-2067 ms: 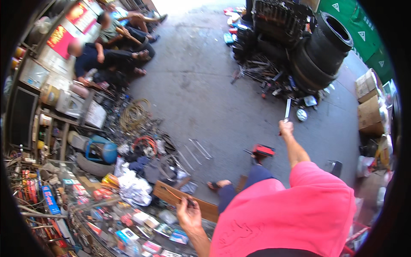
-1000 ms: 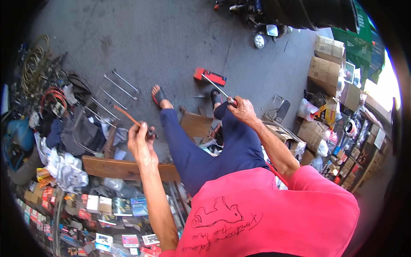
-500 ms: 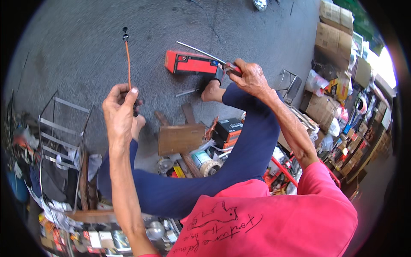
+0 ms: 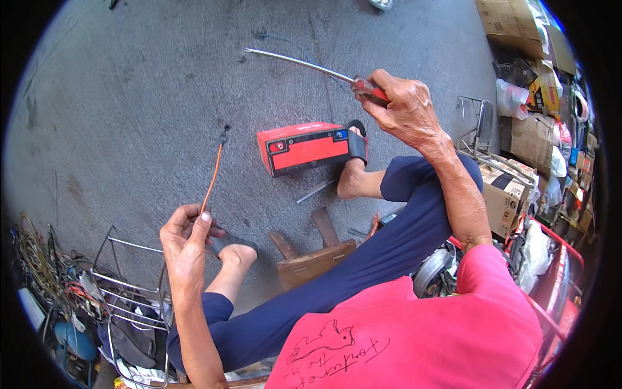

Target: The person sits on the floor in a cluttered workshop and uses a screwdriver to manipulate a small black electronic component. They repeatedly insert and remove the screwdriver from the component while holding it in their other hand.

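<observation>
My left hand (image 4: 183, 245) is closed, with an orange wire (image 4: 214, 172) pinched between thumb and fingers. The wire rises from the grip, and a small dark ring-like end (image 4: 223, 138) tops it. My right hand (image 4: 408, 111) wraps round the red handle of a screwdriver (image 4: 295, 61), whose long metal shaft points left. Below the shaft, apart from both hands, a red and black battery (image 4: 310, 155) rests on the ground, with a red and a blue terminal spot along its upper edge. One sandalled foot (image 4: 353, 176) is against its right end.
A thin metal rod (image 4: 314, 192) lies on the grey ground (image 4: 129, 117) below the battery. Nearer me is a low wooden stool (image 4: 317, 262). On the left stand a metal rack (image 4: 133, 275) and tangled cables (image 4: 39, 259); cardboard boxes (image 4: 532, 139) and bags crowd the right.
The view has shifted, so the battery sits lower in it. The screwdriver has moved up and away from the battery. Both hands keep their holds; the wire now leans right.
</observation>
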Motion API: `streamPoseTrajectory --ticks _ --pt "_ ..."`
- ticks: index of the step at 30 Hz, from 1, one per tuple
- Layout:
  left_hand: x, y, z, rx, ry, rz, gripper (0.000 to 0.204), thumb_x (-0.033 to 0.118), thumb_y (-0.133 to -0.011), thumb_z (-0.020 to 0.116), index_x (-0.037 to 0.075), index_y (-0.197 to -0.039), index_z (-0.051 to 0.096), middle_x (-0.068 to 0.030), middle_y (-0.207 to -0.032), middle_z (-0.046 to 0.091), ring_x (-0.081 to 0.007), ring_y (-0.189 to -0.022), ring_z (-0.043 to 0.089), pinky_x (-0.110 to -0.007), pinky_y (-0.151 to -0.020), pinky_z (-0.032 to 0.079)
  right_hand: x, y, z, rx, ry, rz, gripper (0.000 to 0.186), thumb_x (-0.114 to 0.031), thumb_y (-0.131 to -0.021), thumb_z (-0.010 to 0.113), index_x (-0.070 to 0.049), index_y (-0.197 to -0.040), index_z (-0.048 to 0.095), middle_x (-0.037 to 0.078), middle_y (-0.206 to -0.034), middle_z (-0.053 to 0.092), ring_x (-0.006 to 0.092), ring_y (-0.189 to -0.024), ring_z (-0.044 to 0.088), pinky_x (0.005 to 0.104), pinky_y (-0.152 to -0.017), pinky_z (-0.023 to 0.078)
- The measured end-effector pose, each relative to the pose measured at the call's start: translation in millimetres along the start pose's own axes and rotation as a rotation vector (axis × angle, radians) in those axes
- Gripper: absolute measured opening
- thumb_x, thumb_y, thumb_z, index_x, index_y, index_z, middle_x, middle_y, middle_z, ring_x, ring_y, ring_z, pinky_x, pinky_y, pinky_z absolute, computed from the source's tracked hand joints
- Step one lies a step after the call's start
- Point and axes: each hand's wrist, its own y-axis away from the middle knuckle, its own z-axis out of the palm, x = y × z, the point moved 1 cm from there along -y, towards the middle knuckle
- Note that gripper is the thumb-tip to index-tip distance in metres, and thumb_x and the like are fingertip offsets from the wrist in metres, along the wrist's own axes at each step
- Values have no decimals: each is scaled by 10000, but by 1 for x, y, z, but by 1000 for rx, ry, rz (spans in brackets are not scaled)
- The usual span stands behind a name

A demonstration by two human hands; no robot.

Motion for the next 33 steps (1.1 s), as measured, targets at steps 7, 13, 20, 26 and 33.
streamPoseTrajectory --ticks 7,13,20,26,33 --pt "26 32 19 -76 8 172 142 50 -822 577 -41 -925 610 -82 -741 601 -136 -618 604 -246 -538 482 0 19 -10 75 -45 4 222 -222 -774 613 -28 -788 506 173 -640 562 364 -571 555 415 -543 427" --pt "30 57 30 -228 -29 482 137 56 -827 609 -7 -941 654 -54 -801 613 -116 -703 609 -238 -628 485 -41 15 -36 -26 -891 268 220 -181 -834 556 11 -930 507 113 -683 606 178 -460 576 300 -398 448" --pt "49 73 21 -156 -11 514 200 198 -853 616 31 -953 659 -39 -815 648 -115 -714 629 -224 -574 442 -73 27 -42 -171 -1211 17 183 -69 -817 568 27 -959 503 110 -707 627 142 -524 606 265 -408 491" --pt "57 86 7 -136 -11 598 212 220 -844 629 39 -950 663 -31 -790 646 -106 -690 622 -223 -565 446 -79 41 -38 -350 -1209 -108 245 -65 -791 606 32 -1005 536 94 -778 653 141 -666 632 266 -571 525" --pt "66 56 8 -164 18 552 221 213 -806 671 36 -937 651 -13 -748 620 -86 -627 573 -217 -545 441 -73 38 -62 -306 -1063 -12 250 -64 -780 634 23 -998 547 77 -732 631 116 -536 597 260 -484 502"
